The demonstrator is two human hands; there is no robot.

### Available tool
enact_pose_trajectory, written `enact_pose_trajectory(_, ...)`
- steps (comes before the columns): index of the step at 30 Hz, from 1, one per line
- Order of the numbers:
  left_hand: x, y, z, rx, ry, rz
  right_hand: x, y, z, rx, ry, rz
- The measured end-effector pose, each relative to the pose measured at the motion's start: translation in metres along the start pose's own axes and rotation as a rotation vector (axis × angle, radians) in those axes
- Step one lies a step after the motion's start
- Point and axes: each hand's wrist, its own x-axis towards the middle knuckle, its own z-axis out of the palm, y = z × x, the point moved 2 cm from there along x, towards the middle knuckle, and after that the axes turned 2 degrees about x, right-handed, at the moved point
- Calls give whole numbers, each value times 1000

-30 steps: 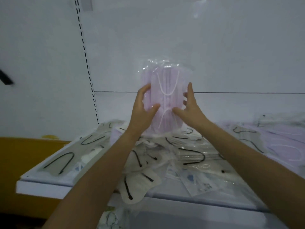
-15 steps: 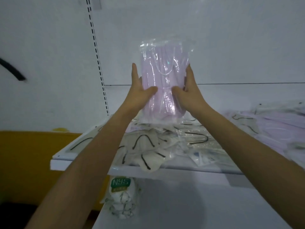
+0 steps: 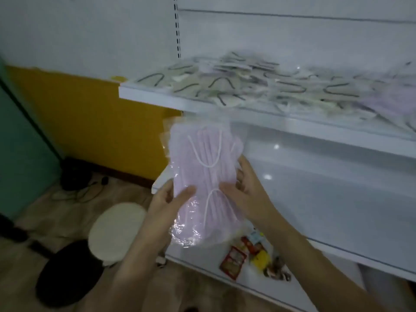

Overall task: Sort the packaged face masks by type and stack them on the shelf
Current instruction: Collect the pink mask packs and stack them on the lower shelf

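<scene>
A clear plastic pack of pink face masks (image 3: 202,176) with white ear loops is held upright in front of the shelving, below the upper shelf. My left hand (image 3: 167,200) grips its lower left edge, thumb across the front. My right hand (image 3: 244,188) grips its right side, thumb on the front and fingers behind. On the upper shelf (image 3: 157,96) lies a loose pile of packaged white masks with black ear loops (image 3: 236,84). More pink mask packs (image 3: 391,102) lie at the pile's right end.
The middle shelf (image 3: 326,199) is a white surface behind the pack. Small colourful snack packets (image 3: 245,253) lie on the bottom shelf. On the floor at left sit a white round stool (image 3: 117,226), a black round stool (image 3: 67,273) and dark cables (image 3: 76,183).
Both hands have brought the pink pack down from above the upper shelf to below its front edge. The view has swung down and left, showing the lower shelves and floor.
</scene>
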Motion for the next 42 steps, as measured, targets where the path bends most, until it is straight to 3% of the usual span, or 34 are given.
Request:
enact_pose_trajectory(4, -33, -77, 5, 88, -164, -291, -39, 67, -13, -13, 136, 260)
enact_pose_trajectory(9, 12, -128, 23, 240, -172, -347, -36, 124, -35, 30, 298, 508)
enact_pose_trajectory(12, 69, -143, 29, 279, -126, -356, -19, 147, -45, 92, 277, 635)
enact_pose_trajectory(20, 238, -163, 73, 311, -124, -333, 114, 219, -80, 171, 491, 583)
enact_pose_trajectory(24, 294, -194, 78, 374, 2, -400, 177, 266, -99, 156, 558, 627)
enact_pose_trajectory(30, 293, -232, 61, 654, -22, -369, 229, 310, -91, 36, 513, 733)
enact_pose_trajectory(34, 286, -233, 50, 750, -77, -360, 233, 307, -86, -91, 353, 724)
enact_pose_trajectory(38, 253, -219, 40, 778, -76, -360, 191, 275, -95, -321, 253, 712)
enact_pose_trajectory(42, 203, -192, 38, 761, -100, -340, 115, 213, -87, -340, 46, 628)
